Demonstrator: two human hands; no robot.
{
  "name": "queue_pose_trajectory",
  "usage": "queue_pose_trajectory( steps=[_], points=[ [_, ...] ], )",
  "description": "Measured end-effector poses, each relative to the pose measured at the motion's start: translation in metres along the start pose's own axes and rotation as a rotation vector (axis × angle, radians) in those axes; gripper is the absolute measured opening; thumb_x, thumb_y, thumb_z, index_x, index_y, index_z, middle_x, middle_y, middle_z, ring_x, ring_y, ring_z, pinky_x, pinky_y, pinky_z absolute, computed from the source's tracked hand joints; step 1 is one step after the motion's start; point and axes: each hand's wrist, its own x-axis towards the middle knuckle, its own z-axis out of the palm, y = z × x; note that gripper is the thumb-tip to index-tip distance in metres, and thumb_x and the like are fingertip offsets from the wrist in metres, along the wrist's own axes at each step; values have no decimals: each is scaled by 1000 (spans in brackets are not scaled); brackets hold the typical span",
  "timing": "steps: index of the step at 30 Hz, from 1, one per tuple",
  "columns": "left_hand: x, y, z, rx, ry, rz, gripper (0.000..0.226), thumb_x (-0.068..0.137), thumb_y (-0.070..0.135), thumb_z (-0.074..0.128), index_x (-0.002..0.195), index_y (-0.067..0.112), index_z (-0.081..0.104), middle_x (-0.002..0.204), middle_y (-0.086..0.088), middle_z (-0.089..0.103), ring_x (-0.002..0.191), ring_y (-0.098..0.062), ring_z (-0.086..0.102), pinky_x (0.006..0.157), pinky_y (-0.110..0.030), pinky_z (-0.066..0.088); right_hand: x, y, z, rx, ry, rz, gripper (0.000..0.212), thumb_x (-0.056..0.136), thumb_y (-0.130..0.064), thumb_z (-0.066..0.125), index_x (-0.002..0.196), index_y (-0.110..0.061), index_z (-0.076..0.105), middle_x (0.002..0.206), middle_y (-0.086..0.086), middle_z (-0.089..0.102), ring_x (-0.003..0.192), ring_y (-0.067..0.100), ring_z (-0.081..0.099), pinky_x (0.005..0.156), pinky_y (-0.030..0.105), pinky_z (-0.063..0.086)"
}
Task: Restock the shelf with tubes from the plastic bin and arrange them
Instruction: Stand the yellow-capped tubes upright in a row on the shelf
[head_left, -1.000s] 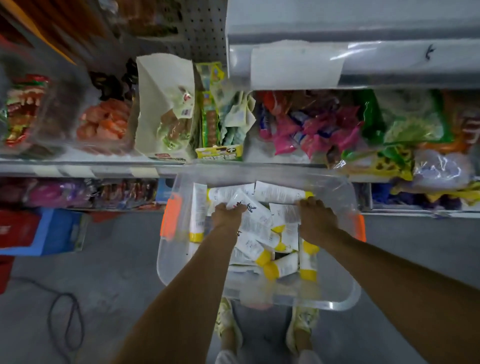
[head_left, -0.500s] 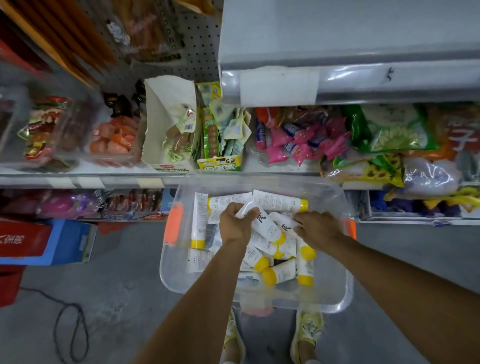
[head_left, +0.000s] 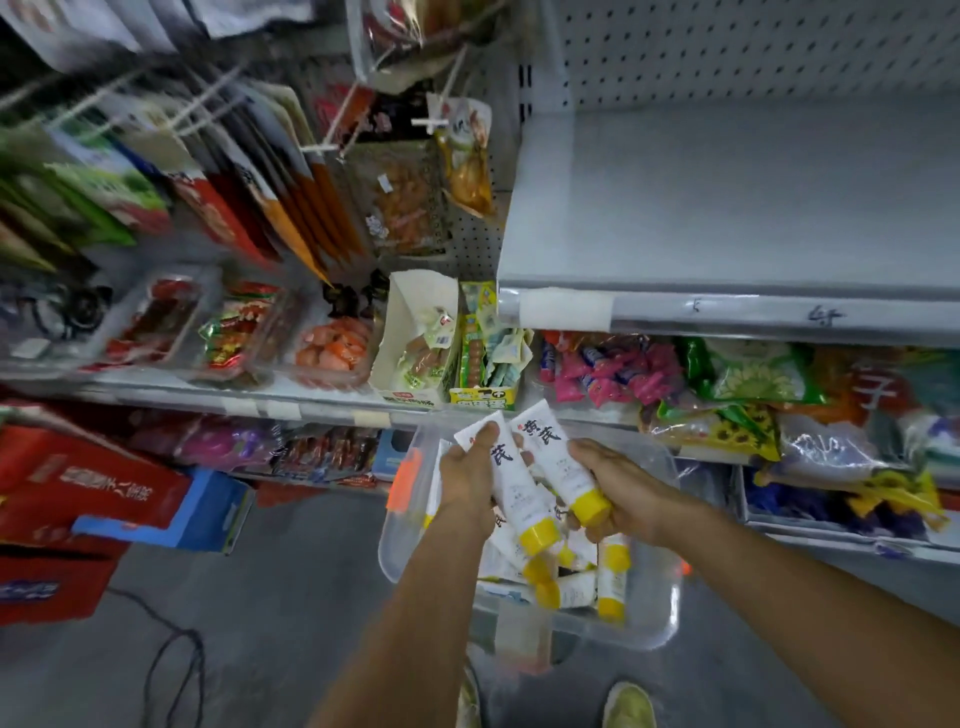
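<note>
A clear plastic bin (head_left: 652, 621) with orange handles stands in front of me below the shelves, holding several white tubes with yellow caps (head_left: 610, 577). My left hand (head_left: 470, 480) grips one white tube (head_left: 511, 486) lifted above the bin, cap pointing down toward me. My right hand (head_left: 621, 486) grips a second white tube (head_left: 558, 460) beside it, its yellow cap at my fingers. A bare grey shelf (head_left: 727, 208) spreads out at upper right, above and behind both hands.
Snack packets fill the lower shelf at right (head_left: 748, 374) and the trays at left (head_left: 332, 348). Hanging packets (head_left: 270, 187) cover the pegboard at upper left. Red and blue cartons (head_left: 98, 499) sit low on the left. A black cable (head_left: 171, 670) lies on the floor.
Both hands have risen out of the bin, each holding a tube. The view has tilted upward, bringing the bare grey shelf into sight.
</note>
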Motion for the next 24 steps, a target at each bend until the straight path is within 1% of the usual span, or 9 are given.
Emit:
queue_pose_trajectory(
  steps=[2,5,7,9,11,14,18,21,24],
  points=[
    [-20,15,4,-8,-16,59,29,94,22,60,101,-5,67,82,-15,71,53,-18,68,46,-26,53,-19,-21,1,-42,12,-60,34,100,-44,41,122,-21,52,76,7,60,46,24,56,38,20,38],
    [-51,36,11,-62,-52,115,28,94,24,60,100,-3,69,81,-13,73,59,-22,67,62,-34,57,-53,-54,0,-16,-9,-112,35,99,-42,44,109,-12,57,62,11,56,38,20,48,34,14,28],
    [-74,55,15,-108,-61,166,19,94,15,58,95,-3,65,75,-13,70,55,-20,66,63,-35,58,-74,-73,-1,7,-47,-157,30,97,-37,47,107,-11,58,61,11,56,38,19,48,37,15,27],
    [-98,75,20,-120,-103,230,16,94,8,53,102,-3,62,74,-13,66,48,-16,63,48,-27,55,-92,-91,-2,-1,-87,-219,28,92,-27,51,112,-7,56,65,13,56,42,20,49,38,17,28],
    [-119,93,25,-69,-118,319,13,94,7,51,102,1,60,75,-13,64,50,-17,63,45,-25,51,-112,-106,-1,-66,-100,-279,41,80,-21,53,117,-4,52,75,17,58,52,24,52,39,19,33],
    [-143,118,31,-1,-141,441,13,94,8,52,103,5,61,82,-16,66,62,-24,61,56,-31,51,-140,-124,0,-131,-75,-377,35,85,-9,50,120,-12,51,93,19,59,71,28,57,47,26,40],
    [-173,148,39,-27,-216,581,13,95,7,52,106,9,59,85,-11,66,73,-25,62,71,-41,53,-175,-152,1,-115,-99,-525,36,88,1,51,120,-17,49,102,18,57,82,32,53,57,37,42],
    [-189,172,42,-47,-226,638,11,95,9,55,105,10,57,87,-13,63,75,-27,61,72,-42,52,-205,-183,2,-145,-137,-666,37,90,3,54,121,-19,50,103,10,64,87,28,58,63,38,48],
    [-205,200,47,-58,-242,705,10,94,12,57,104,10,57,91,-15,62,79,-28,61,74,-43,52,-232,-220,4,-214,-74,-815,31,90,0,59,118,-11,56,102,6,68,87,22,62,73,42,56]
  ],
)
